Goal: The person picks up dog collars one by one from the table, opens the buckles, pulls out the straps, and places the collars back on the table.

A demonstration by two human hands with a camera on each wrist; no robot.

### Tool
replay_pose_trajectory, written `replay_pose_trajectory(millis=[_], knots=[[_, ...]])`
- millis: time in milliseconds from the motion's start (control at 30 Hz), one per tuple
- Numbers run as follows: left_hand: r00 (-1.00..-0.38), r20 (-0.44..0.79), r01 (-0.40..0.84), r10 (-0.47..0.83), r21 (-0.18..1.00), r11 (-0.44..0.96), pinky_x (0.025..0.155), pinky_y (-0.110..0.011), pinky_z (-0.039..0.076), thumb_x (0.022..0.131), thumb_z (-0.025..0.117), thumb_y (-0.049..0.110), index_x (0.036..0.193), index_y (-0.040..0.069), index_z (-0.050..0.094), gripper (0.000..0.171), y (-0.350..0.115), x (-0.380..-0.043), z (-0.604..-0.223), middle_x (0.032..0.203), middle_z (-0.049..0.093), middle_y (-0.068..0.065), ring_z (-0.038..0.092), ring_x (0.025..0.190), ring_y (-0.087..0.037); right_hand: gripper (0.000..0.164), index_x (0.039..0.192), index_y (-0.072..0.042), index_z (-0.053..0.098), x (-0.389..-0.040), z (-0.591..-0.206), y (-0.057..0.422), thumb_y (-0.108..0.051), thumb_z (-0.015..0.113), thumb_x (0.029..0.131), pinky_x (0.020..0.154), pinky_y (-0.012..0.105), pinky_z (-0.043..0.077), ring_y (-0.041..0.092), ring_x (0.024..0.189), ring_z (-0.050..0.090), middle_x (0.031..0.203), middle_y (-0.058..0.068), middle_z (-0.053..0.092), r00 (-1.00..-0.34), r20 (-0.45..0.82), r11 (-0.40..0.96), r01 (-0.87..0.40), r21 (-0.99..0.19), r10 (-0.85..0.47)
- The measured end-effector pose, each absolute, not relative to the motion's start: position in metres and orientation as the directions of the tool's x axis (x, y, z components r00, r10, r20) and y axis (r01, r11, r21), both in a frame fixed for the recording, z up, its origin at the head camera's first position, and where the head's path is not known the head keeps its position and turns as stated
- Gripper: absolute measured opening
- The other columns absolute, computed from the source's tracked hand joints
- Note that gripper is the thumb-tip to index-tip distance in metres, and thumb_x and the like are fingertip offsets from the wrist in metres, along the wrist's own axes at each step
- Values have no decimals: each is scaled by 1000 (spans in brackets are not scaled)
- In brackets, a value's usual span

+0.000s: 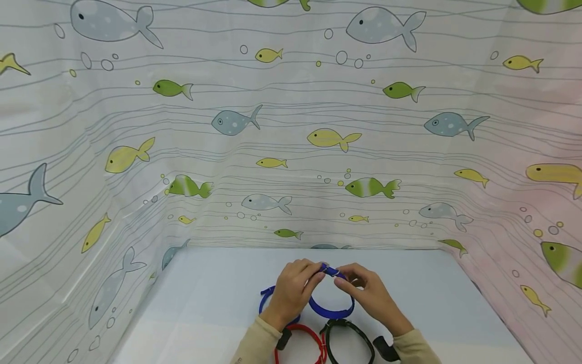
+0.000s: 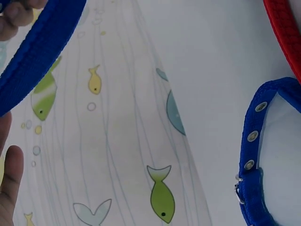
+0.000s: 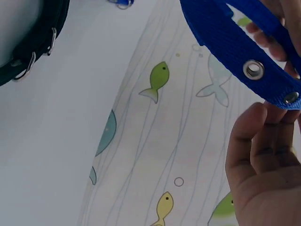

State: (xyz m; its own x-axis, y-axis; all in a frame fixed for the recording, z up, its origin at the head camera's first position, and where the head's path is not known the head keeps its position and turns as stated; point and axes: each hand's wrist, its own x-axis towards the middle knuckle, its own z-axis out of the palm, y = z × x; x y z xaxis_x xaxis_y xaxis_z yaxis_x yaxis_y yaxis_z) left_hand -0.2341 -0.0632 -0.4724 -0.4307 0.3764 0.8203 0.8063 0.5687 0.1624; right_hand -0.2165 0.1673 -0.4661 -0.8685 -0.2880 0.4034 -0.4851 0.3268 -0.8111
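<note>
Clock centred on the held blue collar (image 1: 331, 313), head view, left to right. From 9 through 12 to 3: pale fish-print sheet (image 1: 295, 174), walling in the counter (image 1: 204, 293). At 8 to 9: second blue collar (image 2: 254, 122), on the counter, partly hidden by the left hand (image 1: 290, 290); eyelets and a metal buckle along its band, per left wrist view. Left hand at 9 to 11: nearly closed, pinching the held blue collar at 11. At 7: red collar (image 2: 287, 37), looped on the counter near the second blue one, lower part cut off in head view. Centre: held blue collar, loop hanging below both hands, metal fittings at 12 between the fingertips; eyelets in the band, per right wrist view. At 5: dark collar (image 3: 51, 28), on the counter right beside the red one, metal rings on its band. Contact with the held loop's 6 o'clock edge: can't tell. Right hand (image 1: 369, 293) at 1 to 4: fingers and thumb bent in, gripping the band at 1. At 4 to 5: tan sleeve (image 1: 414, 346).
</note>
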Motion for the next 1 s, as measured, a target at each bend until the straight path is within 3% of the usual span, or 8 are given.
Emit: replay_pose_trajectory(millis=[167, 433, 767, 1000], knots=[[-432, 820, 808, 375, 166, 566, 70, -21, 45, 101, 64, 25, 123, 16, 72, 25, -63, -232, -471, 101, 66, 10, 59, 84, -6, 20, 120, -26, 69, -214, -465, 169, -24, 68, 100, 80, 32, 55, 14, 90, 63, 100, -7, 66, -867, 391, 345, -486, -803, -310], [-429, 813, 807, 394, 150, 571, 69, -20, 44, 102, 63, 25, 122, 16, 72, 24, -61, -231, -471, 100, 66, 9, 59, 82, -6, 16, 108, -27, 72, -213, -461, 165, -31, 77, 92, 72, 30, 54, 11, 83, 64, 92, -11, 67, -863, 447, 411, -505, -759, -235], [-480, 812, 788, 333, 233, 570, 75, -24, 50, 103, 62, 24, 125, 17, 70, 25, -71, -236, -466, 103, 67, 8, 61, 91, -8, 30, 129, -28, 68, -214, -461, 174, -26, 68, 99, 84, 33, 55, 14, 91, 64, 97, -8, 65, -862, 370, 363, -487, -794, -347], [-510, 810, 778, 291, 289, 558, 84, -31, 53, 103, 63, 23, 128, 15, 68, 28, -83, -241, -461, 110, 69, 7, 64, 99, -10, 27, 126, -26, 69, -216, -460, 178, -23, 69, 99, 83, 31, 54, 11, 96, 64, 108, -8, 69, -844, 430, 356, -528, -771, -320]])
